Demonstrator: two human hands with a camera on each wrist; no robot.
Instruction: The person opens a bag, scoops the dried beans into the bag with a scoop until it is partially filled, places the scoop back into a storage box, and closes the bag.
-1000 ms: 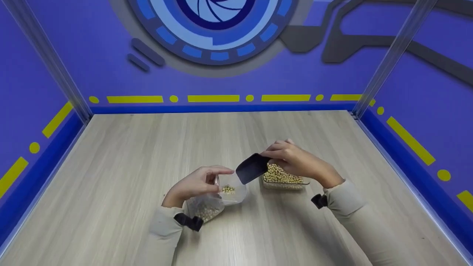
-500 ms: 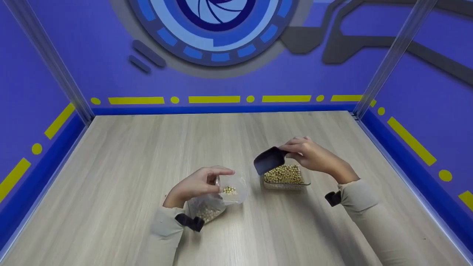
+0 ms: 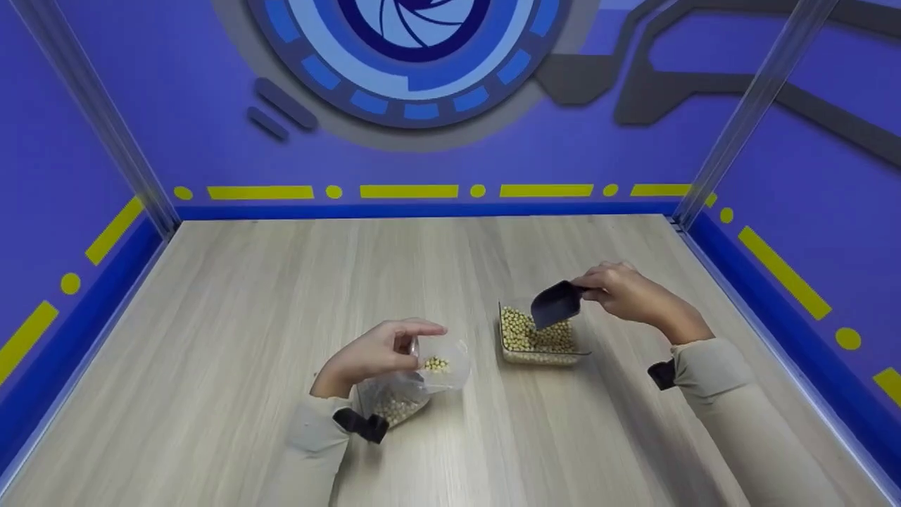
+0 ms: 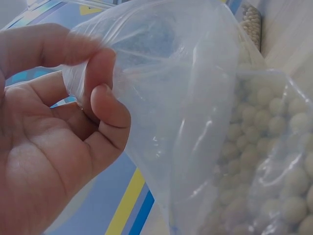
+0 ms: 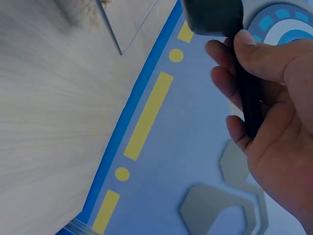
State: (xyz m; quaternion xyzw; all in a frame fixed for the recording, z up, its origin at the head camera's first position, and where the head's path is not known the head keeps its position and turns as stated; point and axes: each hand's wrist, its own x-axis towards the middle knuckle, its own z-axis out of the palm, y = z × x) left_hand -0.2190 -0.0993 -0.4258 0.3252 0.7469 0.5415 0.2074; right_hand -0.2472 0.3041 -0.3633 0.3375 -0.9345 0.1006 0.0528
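My left hand [image 3: 373, 358] grips the mouth of a clear plastic bag [image 4: 161, 88] and keeps it spread open. Pale round beans [image 4: 274, 127] fill the bag's lower part, seen through the plastic in the left wrist view. In my right hand [image 3: 623, 292] is a black scoop [image 3: 556, 304], its handle held between thumb and curled fingers. The scoop's blade hangs tilted over a clear rectangular container [image 3: 542, 359] of yellowish beans [image 3: 519, 331], overlapping its far right part in the head view.
A pale wood-grain table [image 3: 281, 296] carries the bag and the container, a short gap between them. Blue panels [image 3: 422, 162] with yellow marks close off the back and both sides. Metal posts [image 3: 732, 134] stand at the back corners.
My right hand has carried the scoop from beside the bag's mouth rightward to over the container of beans. My left hand and the bag have stayed almost where they were.
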